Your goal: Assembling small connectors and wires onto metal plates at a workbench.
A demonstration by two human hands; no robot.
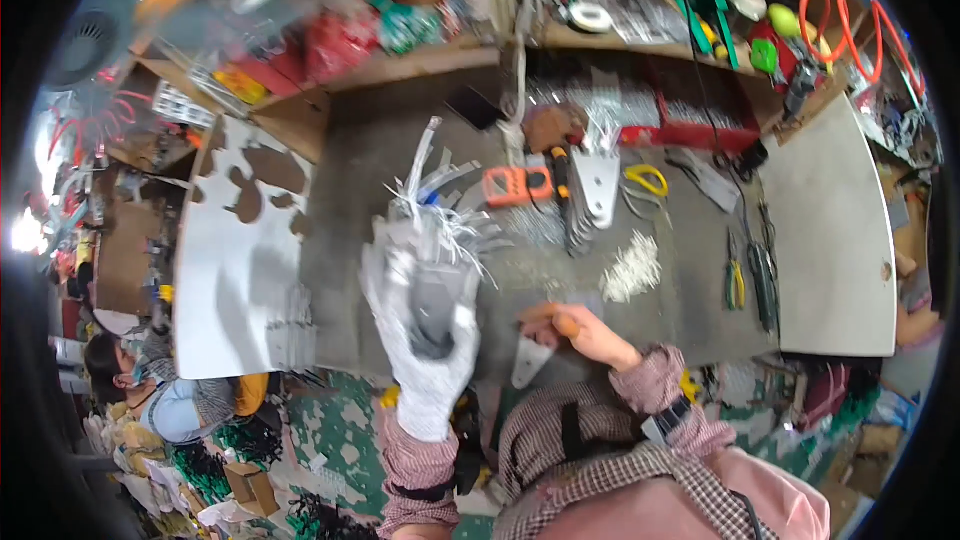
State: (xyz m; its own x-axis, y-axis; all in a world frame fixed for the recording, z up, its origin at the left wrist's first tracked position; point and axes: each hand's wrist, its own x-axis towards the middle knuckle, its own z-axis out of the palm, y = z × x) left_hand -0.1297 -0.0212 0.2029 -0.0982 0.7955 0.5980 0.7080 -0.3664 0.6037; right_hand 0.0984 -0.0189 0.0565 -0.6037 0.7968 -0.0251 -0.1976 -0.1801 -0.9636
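Observation:
My left hand [430,385], in a white knitted glove, is curled round a smooth grey shape [437,305], blurred so that its kind cannot be told. Just beyond its fingers lies a loose bundle of thin white strips [455,235]. My bare right hand [590,332] has its fingers bent at the near edge of the bench. From them a pale tapered plate [531,362] with a small hole points down toward me. Farther back lie similar white tapered plates [600,185]. A pile of small white pieces [632,268] sits beyond my right hand.
An orange multimeter [515,185] lies mid-bench, near yellow-handled scissors [647,179]. Pliers [735,280] and a dark corded tool [764,280] lie at the right. Pale side panels [835,230] flank the bench. A crowded shelf [420,62] spans the back. Another person [180,405] sits at the far left.

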